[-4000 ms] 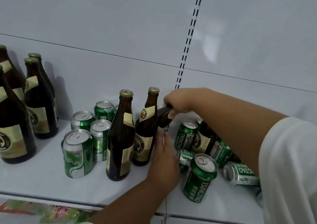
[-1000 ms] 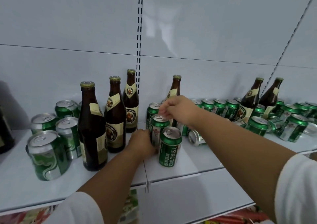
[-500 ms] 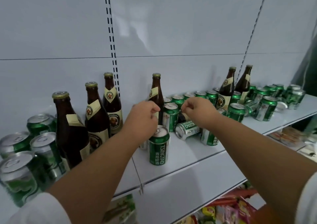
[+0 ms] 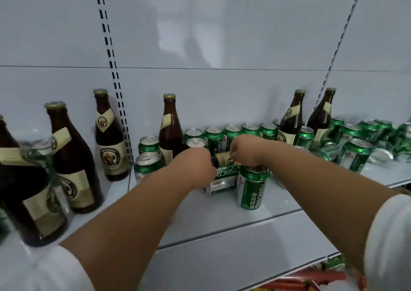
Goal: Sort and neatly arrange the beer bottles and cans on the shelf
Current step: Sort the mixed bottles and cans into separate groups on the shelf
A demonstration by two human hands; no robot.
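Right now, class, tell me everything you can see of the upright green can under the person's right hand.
The upright green Tsingtao can looks like shiny metal, green with a silver band near its base and white lettering running sideways down its side. It stands near the front of the white shelf. The right hand covers its top, fingers curled at the rim. Just behind it to the left, a similar green can lies on its side; whether they touch is unclear.
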